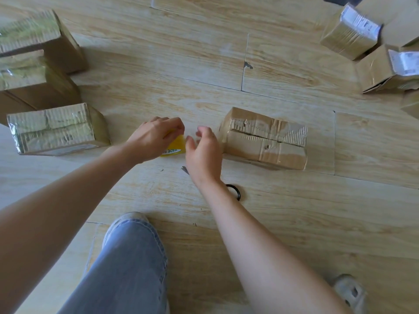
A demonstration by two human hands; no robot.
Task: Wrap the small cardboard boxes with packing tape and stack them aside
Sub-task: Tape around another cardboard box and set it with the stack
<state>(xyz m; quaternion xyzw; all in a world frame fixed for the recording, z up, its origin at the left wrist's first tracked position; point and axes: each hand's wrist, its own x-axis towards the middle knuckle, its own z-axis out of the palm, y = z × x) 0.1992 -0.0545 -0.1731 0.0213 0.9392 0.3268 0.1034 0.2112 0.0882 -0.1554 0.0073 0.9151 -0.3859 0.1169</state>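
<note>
A small cardboard box [269, 141] with a torn, partly taped top lies on the wood floor right of centre. My left hand [156, 134] grips a yellow roll of packing tape [175, 147] just left of the box. My right hand [204, 150] hovers beside the roll with its fingers loosely curled near the tape's edge; whether it pinches a clear strip I cannot tell. Three taped boxes [56, 130] stand grouped at the left.
More cardboard boxes with white labels [353, 30] sit at the upper right. A black ring [235, 191] lies on the floor under my right forearm. My knee in blue jeans [131, 257] and a grey shoe [351, 291] are at the bottom.
</note>
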